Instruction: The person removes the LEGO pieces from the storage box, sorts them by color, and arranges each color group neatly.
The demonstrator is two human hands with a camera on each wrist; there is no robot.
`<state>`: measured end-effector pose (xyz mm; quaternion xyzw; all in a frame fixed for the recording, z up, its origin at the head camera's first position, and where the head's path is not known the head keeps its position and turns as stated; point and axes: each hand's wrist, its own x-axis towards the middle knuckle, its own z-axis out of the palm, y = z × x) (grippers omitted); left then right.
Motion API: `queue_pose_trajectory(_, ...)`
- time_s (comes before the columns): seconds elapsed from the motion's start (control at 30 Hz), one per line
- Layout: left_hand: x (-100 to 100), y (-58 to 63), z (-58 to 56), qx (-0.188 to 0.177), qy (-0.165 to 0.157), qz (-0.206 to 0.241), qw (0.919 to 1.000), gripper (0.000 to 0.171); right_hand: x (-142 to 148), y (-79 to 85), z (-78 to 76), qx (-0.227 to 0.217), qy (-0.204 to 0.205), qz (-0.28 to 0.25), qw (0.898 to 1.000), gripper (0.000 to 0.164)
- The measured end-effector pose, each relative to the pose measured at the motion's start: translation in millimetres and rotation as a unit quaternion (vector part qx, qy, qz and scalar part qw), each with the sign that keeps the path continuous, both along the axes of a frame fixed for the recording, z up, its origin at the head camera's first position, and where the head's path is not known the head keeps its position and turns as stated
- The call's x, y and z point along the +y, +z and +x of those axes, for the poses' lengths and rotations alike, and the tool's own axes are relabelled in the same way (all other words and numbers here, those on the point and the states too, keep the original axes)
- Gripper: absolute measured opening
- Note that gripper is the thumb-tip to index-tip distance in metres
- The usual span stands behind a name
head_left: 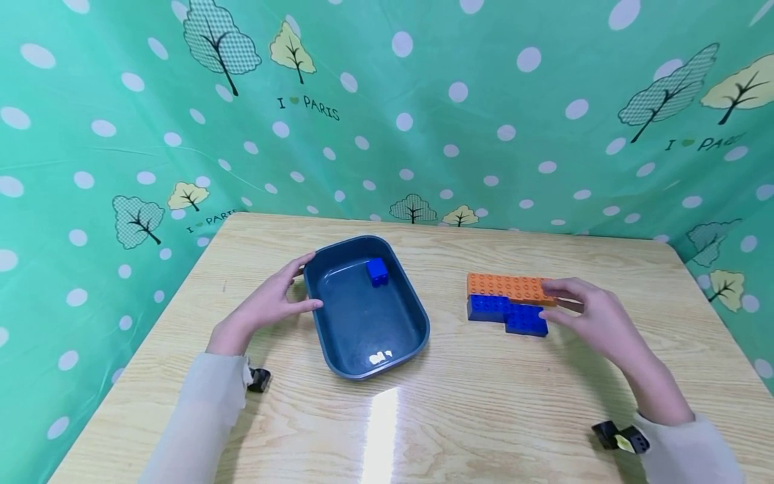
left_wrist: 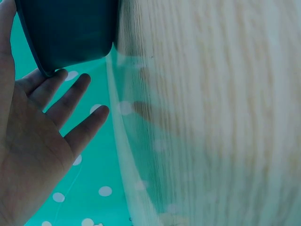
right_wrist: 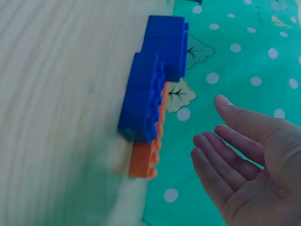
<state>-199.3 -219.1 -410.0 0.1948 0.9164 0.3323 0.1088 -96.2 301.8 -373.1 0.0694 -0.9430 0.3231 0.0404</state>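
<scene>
A dark blue plastic bin [head_left: 369, 336] stands on the table, with a small blue building brick [head_left: 377, 271] inside near its far end. At the bin's left rim is my left hand [head_left: 275, 299], fingers spread; in the left wrist view its fingertips [left_wrist: 60, 73] touch the bin's edge. To the right, a long orange building brick [head_left: 504, 288] lies with two blue building bricks [head_left: 487, 308] along its near side, staggered. My right hand [head_left: 595, 319] hovers around their right end, thumb and fingers apart. The right wrist view shows nothing between its fingers.
Behind the wooden table [head_left: 471, 410] hangs a green curtain [head_left: 423, 154] with white dots and printed trees. Black wrist devices sit at both sleeves, near the tabletop. A bright light reflection crosses the table's near middle.
</scene>
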Motion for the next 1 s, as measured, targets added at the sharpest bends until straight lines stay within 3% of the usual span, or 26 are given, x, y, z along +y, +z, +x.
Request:
queue_pose_trajectory(0.3, -1, -0.3, -0.2, 0.003, -0.001, 0.001, 1.0000, 0.099, -32, 11.7, -9.9, 0.018, 0.015, -0.039, 0.999, 0.044)
queue_pose_trajectory(0.77, 0, 0.4, 0.1, -0.002, 0.001, 0.004, 1.0000, 0.099, -106, 12.7, -37.0, 0.021, 0.070, -0.104, 0.992, 0.040)
queue_pose_trajectory(1.0, 0, -0.1, 0.8, -0.001, 0.003, 0.001, 1.0000, 0.099, -151, 7.2, -46.9, 0.002, 0.121, -0.188, 0.975, 0.040)
